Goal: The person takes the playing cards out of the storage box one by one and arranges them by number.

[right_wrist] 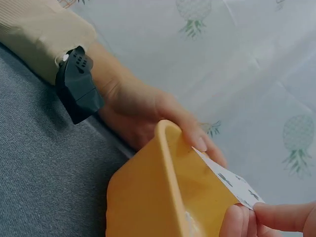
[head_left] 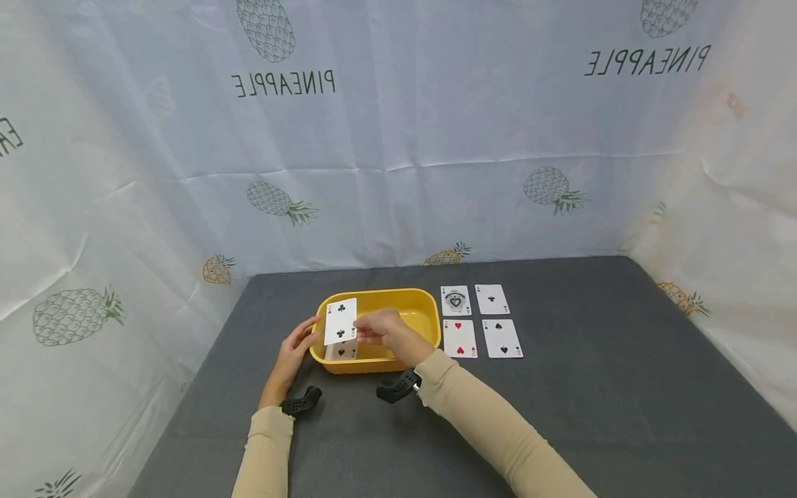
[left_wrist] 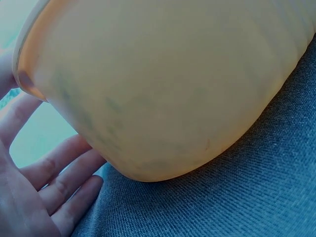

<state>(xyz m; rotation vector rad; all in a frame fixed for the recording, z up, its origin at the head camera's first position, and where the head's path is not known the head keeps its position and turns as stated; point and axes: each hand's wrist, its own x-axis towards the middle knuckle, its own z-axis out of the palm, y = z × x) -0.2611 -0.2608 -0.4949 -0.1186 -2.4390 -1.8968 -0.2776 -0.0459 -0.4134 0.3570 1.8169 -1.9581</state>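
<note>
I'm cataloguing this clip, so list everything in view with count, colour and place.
Table: 1, dark grey, beneath everything
Plastic tub: 1, yellow, table's left half
Two of clubs: 1, white and black, held above the tub's left end
Card inside the tub: at least 1, white and black, left end
Ornate-emblem card: 1, white and black, right of tub, back row
Ace of clubs: 1, white and black, back row, farther right
Two of hearts: 1, white and red, right of tub, front row
Two of spades: 1, white and black, front row, farther right
Pineapple-print curtain: count unclear, white, back and sides
Wrist devices: 2, black, one per wrist
Sleeves: 2, beige
Left hand: 1, bare, touching tub's left end
Right hand: 1, bare, pinching two of clubs
</note>
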